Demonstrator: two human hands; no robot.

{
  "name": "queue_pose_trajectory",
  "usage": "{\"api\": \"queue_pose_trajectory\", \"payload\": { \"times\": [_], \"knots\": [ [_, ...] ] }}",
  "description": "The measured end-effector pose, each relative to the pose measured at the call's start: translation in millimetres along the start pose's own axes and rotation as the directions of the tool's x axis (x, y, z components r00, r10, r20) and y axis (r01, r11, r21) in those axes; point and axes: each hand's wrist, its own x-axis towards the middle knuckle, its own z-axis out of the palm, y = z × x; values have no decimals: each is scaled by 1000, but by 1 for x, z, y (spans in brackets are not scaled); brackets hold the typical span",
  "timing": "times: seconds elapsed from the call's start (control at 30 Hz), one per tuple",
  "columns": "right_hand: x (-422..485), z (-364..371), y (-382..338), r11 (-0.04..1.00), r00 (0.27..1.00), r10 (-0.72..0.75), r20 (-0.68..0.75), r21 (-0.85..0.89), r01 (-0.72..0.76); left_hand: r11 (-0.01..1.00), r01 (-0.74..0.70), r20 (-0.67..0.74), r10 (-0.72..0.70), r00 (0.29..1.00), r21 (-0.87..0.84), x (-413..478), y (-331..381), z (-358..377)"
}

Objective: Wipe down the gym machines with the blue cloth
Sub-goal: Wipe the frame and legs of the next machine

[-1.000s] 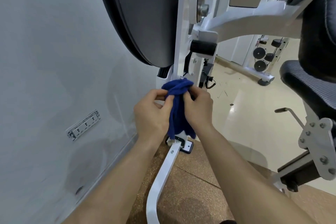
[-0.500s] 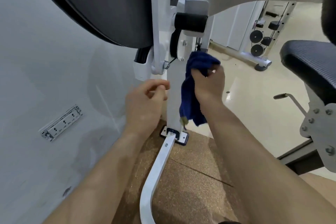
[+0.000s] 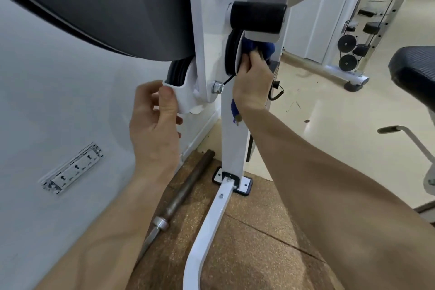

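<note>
The white gym machine (image 3: 231,139) fills the middle of the head view, with a big dark disc (image 3: 106,4) at upper left and a black roller pad (image 3: 257,17) on its upright. My right hand (image 3: 253,82) is shut on the blue cloth (image 3: 264,48) and presses it against the black pulley (image 3: 231,53) just under the roller pad. A tail of the cloth hangs below my wrist. My left hand (image 3: 154,120) grips the white bracket (image 3: 186,99) at the bottom of the disc, thumb on its front.
A grey wall (image 3: 47,113) with a socket strip (image 3: 73,168) stands close on the left. A rusty steel bar (image 3: 179,198) lies on the cork floor mat (image 3: 254,242) beside the machine's white base tube (image 3: 207,231). A black padded seat (image 3: 414,66) is at right, another machine (image 3: 353,54) beyond.
My right hand has carried the cloth up from the upright to the pulley under the roller pad. My left hand let go of the cloth and moved onto the white bracket.
</note>
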Motion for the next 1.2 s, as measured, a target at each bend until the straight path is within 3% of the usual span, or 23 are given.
{"api": "queue_pose_trajectory", "payload": {
  "times": [0.27, 0.4, 0.57, 0.77, 0.9, 1.07, 1.2],
  "knots": [
    [0, -19, -26, 998, 999, 29, -46, 48, -27, 998, -64, 76, 65, 995, -12, 5, -1, -4],
    [7, -23, -26, 984, 994, 99, -51, 154, -90, 996, -93, 105, 93, 990, -4, 9, -4, -9],
    [-3, -4, -7, 998, 998, -58, -36, 27, 59, 995, -93, 93, 95, 991, -17, 9, -6, -6],
    [-32, 4, 9, 994, 999, -25, 45, 106, 20, 997, -80, 88, 82, 993, -17, 7, -4, -6],
    [-3, -4, -12, 991, 992, -124, -20, 52, 124, 997, -76, 92, 79, 993, -33, 6, -3, -4],
    [9, 4, -15, 995, 992, -98, -78, 13, 100, 997, -73, 99, 76, 992, -34, 7, -3, -5],
    [-22, -4, -1, 988, 992, -101, 76, 125, 91, 998, -44, 100, 48, 994, -44, 6, -2, -6]
  ]
}}
